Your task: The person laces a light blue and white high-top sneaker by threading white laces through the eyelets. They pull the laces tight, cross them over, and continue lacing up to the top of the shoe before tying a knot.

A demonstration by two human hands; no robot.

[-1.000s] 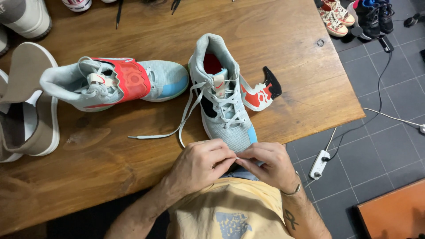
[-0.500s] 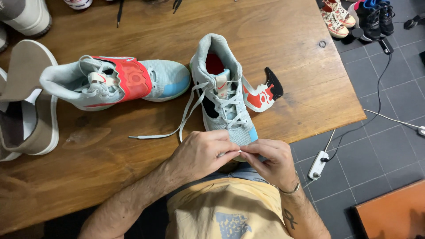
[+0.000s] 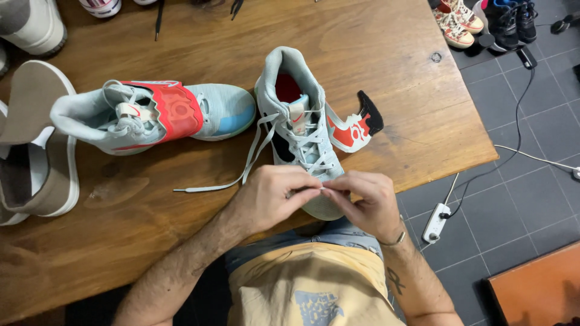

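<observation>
A pale blue sneaker (image 3: 298, 115) with a red lining stands on the wooden table (image 3: 374, 66), toe toward me, its red-and-black side flap (image 3: 353, 128) spread open to the right. My left hand (image 3: 273, 196) and my right hand (image 3: 362, 202) meet over its toe, both pinching the white lace (image 3: 323, 188) at the lowest eyelets. The lace's loose end (image 3: 208, 186) trails left across the table. The matching sneaker (image 3: 157, 115), with a red strap, lies on its side to the left.
Beige shoes (image 3: 36, 139) sit at the table's left edge, more shoes at the far edge. On the grey tiled floor to the right lie a white power strip (image 3: 436, 221) with cables and several pairs of shoes (image 3: 483, 18).
My hands have shifted slightly up onto the sneaker's toe, fingers closing tighter on the lace. The shoes have not moved.
</observation>
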